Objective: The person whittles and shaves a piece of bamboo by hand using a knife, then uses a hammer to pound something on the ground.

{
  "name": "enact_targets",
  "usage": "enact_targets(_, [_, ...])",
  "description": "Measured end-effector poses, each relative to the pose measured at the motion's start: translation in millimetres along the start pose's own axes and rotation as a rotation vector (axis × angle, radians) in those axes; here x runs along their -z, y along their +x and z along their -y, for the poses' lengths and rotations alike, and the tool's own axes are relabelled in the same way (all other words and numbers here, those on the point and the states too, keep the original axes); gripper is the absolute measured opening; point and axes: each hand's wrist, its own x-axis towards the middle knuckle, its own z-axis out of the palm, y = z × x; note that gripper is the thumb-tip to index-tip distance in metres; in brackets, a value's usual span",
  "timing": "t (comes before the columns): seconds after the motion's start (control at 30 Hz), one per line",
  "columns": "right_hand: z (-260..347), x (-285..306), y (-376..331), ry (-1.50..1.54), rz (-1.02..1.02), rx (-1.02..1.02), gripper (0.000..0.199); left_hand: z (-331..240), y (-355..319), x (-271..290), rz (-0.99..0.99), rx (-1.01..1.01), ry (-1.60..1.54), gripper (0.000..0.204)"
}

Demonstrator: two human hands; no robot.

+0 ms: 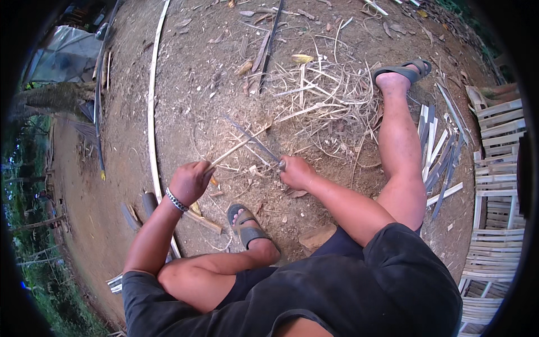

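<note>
left hand [190, 182] closed round near end of bamboo strip [238, 147], held above the dirt ground [185, 101] | right hand [296, 172] gripping knife [252, 140], blade crossing strip | advice: shave away from body, shallow angle, left grip behind the edge | shavings pile [323, 104] ahead

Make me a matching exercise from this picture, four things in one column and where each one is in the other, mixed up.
1. knife
2. thin bamboo strip
3. bead bracelet
4. pile of cut slats

A. on the left wrist
B. gripped in the right hand
C. on the ground beside the outstretched right leg
D. held in the left hand

Pairs: 1-B, 2-D, 3-A, 4-C
</note>
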Motion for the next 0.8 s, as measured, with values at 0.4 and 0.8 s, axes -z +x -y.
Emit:
enact_targets(0.4, [-67,-10,20,0.010,-0.008,-0.174,0.024,1,-2,-1,-0.023,0.160,-0.128,0.017])
enact_targets(0.8, [-30,51,11,1.215,-0.031,-0.193,0.024,40,-15,36,-0.067,0.564,-1.243,0.027])
